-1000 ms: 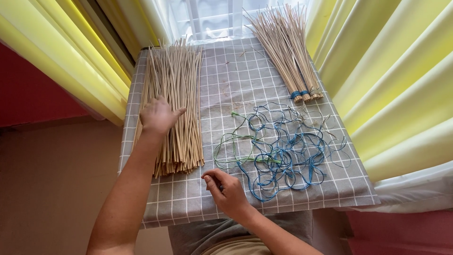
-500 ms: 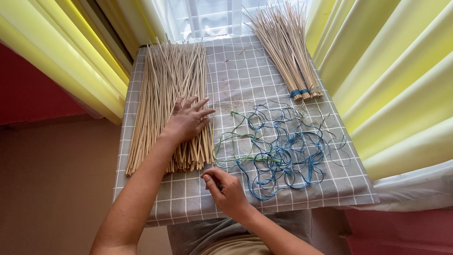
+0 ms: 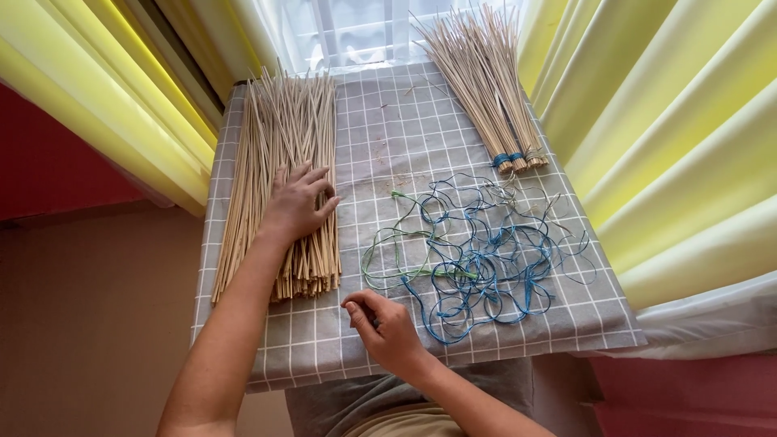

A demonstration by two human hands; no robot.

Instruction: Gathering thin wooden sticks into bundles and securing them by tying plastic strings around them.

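The left hand (image 3: 297, 204) lies flat with fingers spread on the loose pile of pale sticks (image 3: 279, 174) along the left side of the bench (image 3: 380, 129), which wears a grey checked cloth. The right hand (image 3: 387, 329) rests near the front edge, its grip pinched together beside a tangle of blue and green cords (image 3: 473, 255). A tied bundle of sticks (image 3: 490, 89) lies at the far right.

I log loose sticks (image 3: 283, 186): pale, dry, matt wood-like stems under my left hand (image 3: 295, 202), and a tied bundle (image 3: 486, 89) of the same material. Tablecloth (image 3: 388, 129): grey checked woven cloth, matt, slightly creased. Strings (image 3: 477, 251): thin blue and green cord, faintly shiny; curtains (image 3: 672, 146): smooth yellow fabric.
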